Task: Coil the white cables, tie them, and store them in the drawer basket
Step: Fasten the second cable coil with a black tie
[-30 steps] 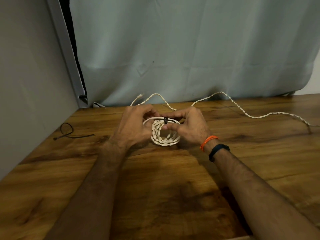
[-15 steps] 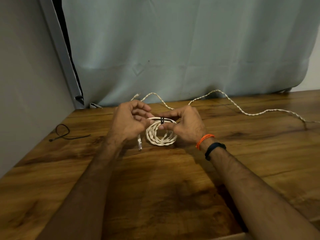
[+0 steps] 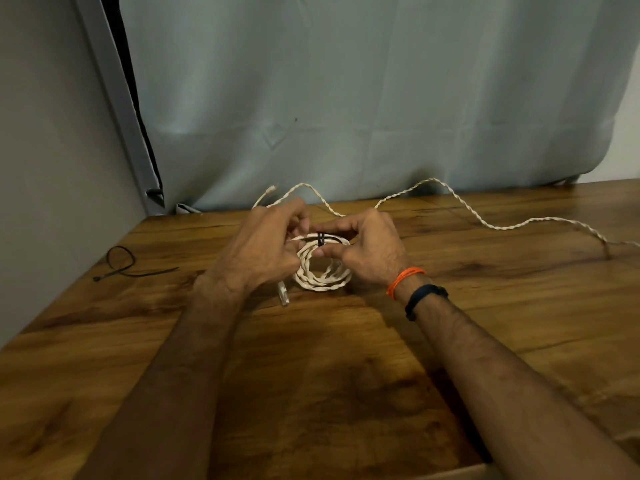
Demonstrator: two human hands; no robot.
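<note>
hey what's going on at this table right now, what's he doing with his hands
A person is bundling a white twisted cable coil on a wooden table. Both the left hand and right hand pinch the coil's far side, where a black tie is wrapped around it. A second white twisted cable lies uncoiled along the back of the table, and a spare black zip tie sits at the left. No drawer basket is in view.

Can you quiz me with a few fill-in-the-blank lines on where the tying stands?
1. Both hands hold the coiled white twisted cable above the ____ table.
2. A ____ tie wraps the coil's top.
3. A spare black zip tie lies to the ____ of the left hand.
4. Orange and black bands sit on the ____ wrist.

Answers: wooden; black; left; right
</note>
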